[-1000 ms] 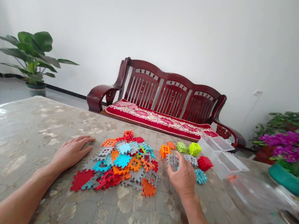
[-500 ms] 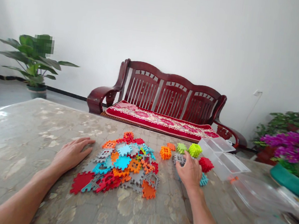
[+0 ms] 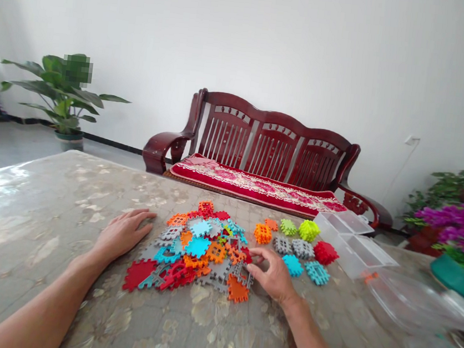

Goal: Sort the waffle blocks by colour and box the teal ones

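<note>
A heap of toothed plastic building tiles [image 3: 198,247] in red, orange, blue and grey lies spread on the table. Flat on the cloth to its left rests my left hand [image 3: 127,232], holding nothing, fingers stretched out. At the heap's right edge is my right hand [image 3: 273,273], thumb and forefinger apart beside a grey frame tile [image 3: 245,276]. Further right sit sorted groups: an orange stack [image 3: 262,234], a lime stack [image 3: 309,231], a red stack [image 3: 326,253], grey tiles [image 3: 303,249], a blue tile [image 3: 292,265] and a blue frame-tile stack [image 3: 317,273].
Clear plastic boxes [image 3: 367,258] stand at the right, with transparent lids [image 3: 414,303] nearer me. A teal pot [image 3: 458,281] of purple flowers is at the far right. Behind the patterned table [image 3: 147,326] stands a dark wooden bench [image 3: 260,144].
My right hand has moved left from the grey tiles among the sorted groups to the heap's edge, uncovering a blue tile. My left hand stays resting on the table. The view has shifted slightly.
</note>
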Tool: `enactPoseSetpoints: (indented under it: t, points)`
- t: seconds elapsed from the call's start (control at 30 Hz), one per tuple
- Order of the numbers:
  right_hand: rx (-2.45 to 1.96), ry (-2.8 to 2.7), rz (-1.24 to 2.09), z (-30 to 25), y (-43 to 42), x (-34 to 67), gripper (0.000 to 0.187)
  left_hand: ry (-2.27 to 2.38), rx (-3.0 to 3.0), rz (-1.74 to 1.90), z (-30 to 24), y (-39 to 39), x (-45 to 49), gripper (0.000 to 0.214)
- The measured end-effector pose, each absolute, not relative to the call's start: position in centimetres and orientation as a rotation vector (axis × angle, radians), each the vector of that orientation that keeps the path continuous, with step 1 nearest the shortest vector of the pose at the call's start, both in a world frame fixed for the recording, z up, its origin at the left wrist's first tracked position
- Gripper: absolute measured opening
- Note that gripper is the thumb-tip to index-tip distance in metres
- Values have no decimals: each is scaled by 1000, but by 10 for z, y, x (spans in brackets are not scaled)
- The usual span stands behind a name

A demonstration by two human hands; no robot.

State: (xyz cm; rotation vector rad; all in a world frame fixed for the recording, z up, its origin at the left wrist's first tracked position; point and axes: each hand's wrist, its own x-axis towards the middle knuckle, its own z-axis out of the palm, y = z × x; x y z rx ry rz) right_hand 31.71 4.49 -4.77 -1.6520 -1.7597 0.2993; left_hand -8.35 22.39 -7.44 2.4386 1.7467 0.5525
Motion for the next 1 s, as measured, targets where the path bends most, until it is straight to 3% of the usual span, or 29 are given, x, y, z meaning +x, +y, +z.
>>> enactPoseSetpoints:
  t: [0.33,0.53,0.7,0.87,1.0]
  points:
    - [-1687,-1920,378,-37,33,308,65,1739,2451,556,-76,224,-84,54]
    - [-1605,-1956,343,-38,30,310,52,1737,2464,547,-78,227,-85,55]
    - [-1611,-1734,374,-49,32,317,29,1733,2463,556,-78,227,-85,56]
    - [-1646,-1388,368,-60,40,328,42,1740,2463,561,-79,228,-86,56]
    - [-1720,-1432,158,-64,44,336,41,1740,2463,556,-81,229,-86,56]
